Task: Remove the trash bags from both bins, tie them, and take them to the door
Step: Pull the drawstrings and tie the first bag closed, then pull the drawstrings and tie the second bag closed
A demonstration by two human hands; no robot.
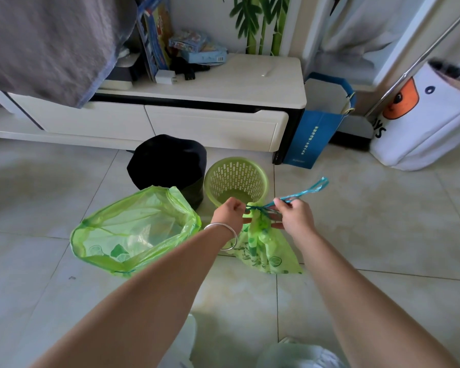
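Note:
Two green trash bags lie on the tiled floor. The left bag (133,232) gapes open beside the black bin (168,163). The right bag (266,248) is gathered at its neck in front of the green mesh bin (235,179), which stands without a bag. My left hand (230,212) pinches one end of the blue drawstring (300,193) at the knot. My right hand (294,213) pinches the other end, whose loop sticks out to the upper right.
A low white TV cabinet (223,83) with drawers runs behind the bins. A blue paper bag (316,134) and a white printed bag (425,120) stand at the right. Grey cloth (45,43) hangs at the upper left. My knees show at the bottom.

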